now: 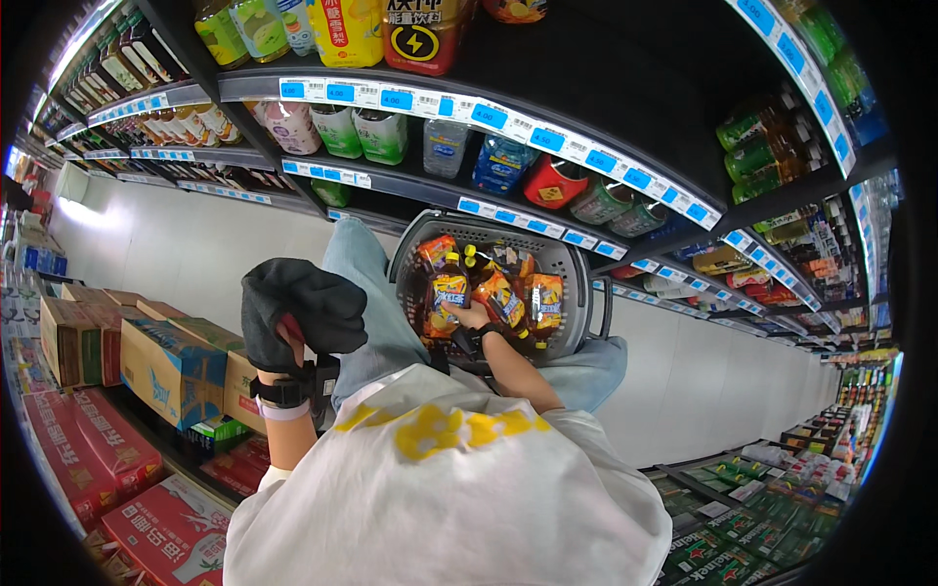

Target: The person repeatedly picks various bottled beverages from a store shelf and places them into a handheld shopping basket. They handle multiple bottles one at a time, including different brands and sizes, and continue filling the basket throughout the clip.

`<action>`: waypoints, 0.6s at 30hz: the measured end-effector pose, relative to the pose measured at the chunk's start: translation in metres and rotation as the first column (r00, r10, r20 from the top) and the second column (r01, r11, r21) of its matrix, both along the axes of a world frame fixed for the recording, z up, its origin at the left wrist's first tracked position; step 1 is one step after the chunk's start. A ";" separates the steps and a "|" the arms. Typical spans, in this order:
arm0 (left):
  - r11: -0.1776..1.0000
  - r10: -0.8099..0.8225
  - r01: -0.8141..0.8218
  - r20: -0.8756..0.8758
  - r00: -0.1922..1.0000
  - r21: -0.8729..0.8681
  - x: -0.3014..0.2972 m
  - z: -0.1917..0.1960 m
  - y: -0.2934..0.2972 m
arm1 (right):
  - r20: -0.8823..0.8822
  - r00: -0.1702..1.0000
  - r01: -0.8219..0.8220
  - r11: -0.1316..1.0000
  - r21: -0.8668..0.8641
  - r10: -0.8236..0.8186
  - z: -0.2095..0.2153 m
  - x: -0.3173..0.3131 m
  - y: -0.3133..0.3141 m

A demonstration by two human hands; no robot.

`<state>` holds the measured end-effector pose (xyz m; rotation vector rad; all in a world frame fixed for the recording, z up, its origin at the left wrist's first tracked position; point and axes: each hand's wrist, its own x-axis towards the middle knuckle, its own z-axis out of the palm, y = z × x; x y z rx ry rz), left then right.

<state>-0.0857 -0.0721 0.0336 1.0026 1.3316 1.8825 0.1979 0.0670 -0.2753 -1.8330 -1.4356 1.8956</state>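
A dark grey shopping basket (578, 314) stands between my knees at the foot of the shelf. Several drink bottles with orange labels and yellow caps lie in it, pointing different ways. My right hand (471, 316) reaches into the basket, its fingers closed round the lower part of one orange-labelled bottle (447, 290), which leans with its cap up. At the left, my left hand (290, 344) is raised beside my leg and holds a bunched black cloth (301, 301). The cloth covers most of its fingers. Straps circle both wrists.
Ahead runs a drinks shelf (391, 100) with several tiers of bottles and blue price tags. Cardboard cartons (164, 367) and red boxes (161, 532) are stacked at the left. Green drink cartons (718, 547) stand behind at the right. Pale floor (674, 400) stretches along the aisle.
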 end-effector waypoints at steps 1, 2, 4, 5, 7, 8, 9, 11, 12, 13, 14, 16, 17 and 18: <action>1.000 -0.011 0.011 0.013 1.000 -0.020 0.001 -0.001 0.002 | -0.065 0.998 0.010 1.000 0.024 -0.008 0.002 -0.001 -0.003; 0.999 0.008 -0.011 -0.065 0.998 -0.033 0.003 -0.003 0.003 | -0.085 0.996 0.033 0.999 0.034 -0.030 0.005 -0.002 -0.006; 0.997 0.050 -0.063 -0.218 0.975 -0.052 0.005 -0.004 0.004 | -0.088 0.995 0.053 0.998 0.017 -0.052 0.011 -0.003 -0.010; 0.996 0.040 -0.056 -0.221 0.974 -0.066 0.005 -0.004 0.004 | -0.072 0.996 0.051 0.999 -0.011 -0.052 0.012 -0.004 -0.010; 0.994 0.047 -0.069 -0.255 0.966 -0.081 0.007 -0.002 0.002 | -0.024 0.997 0.073 0.996 -0.057 -0.075 0.011 -0.003 -0.009; 0.993 0.064 -0.090 -0.283 0.957 -0.079 0.008 -0.001 0.000 | -0.045 0.997 0.054 0.998 -0.031 -0.055 0.008 -0.002 -0.008; 0.989 0.097 -0.130 -0.358 0.929 -0.067 0.009 0.001 -0.001 | -0.037 0.998 0.056 0.998 -0.016 -0.057 0.005 0.000 -0.008; 0.990 0.077 -0.112 -0.330 0.941 -0.088 0.010 0.005 -0.004 | -0.057 0.995 0.074 0.997 -0.031 -0.076 -0.005 0.004 -0.007; 0.989 0.075 -0.112 -0.338 0.938 -0.092 0.011 0.007 -0.004 | -0.041 0.996 0.077 0.997 0.008 -0.077 -0.009 0.007 -0.007; 0.989 0.073 -0.112 -0.346 0.935 -0.093 0.012 0.009 -0.004 | -0.002 0.996 0.092 0.995 0.035 -0.092 -0.013 0.008 -0.007; 0.988 0.082 -0.124 -0.374 0.924 -0.089 0.012 0.011 -0.003 | 0.041 0.992 0.119 0.991 0.055 -0.121 -0.013 0.011 -0.007; 0.997 0.032 -0.046 -0.209 0.977 -0.064 0.014 0.015 0.002 | 0.077 0.981 0.156 0.965 0.211 -0.176 -0.004 0.013 -0.002; 0.997 -0.029 0.028 -0.020 0.999 -0.067 0.015 0.017 0.005 | 0.058 0.961 0.238 0.915 0.327 -0.270 0.007 0.012 0.001; 0.996 -0.076 0.080 0.136 0.988 -0.025 0.017 0.019 0.009 | 0.098 0.909 0.342 0.860 0.380 -0.405 0.023 0.010 0.008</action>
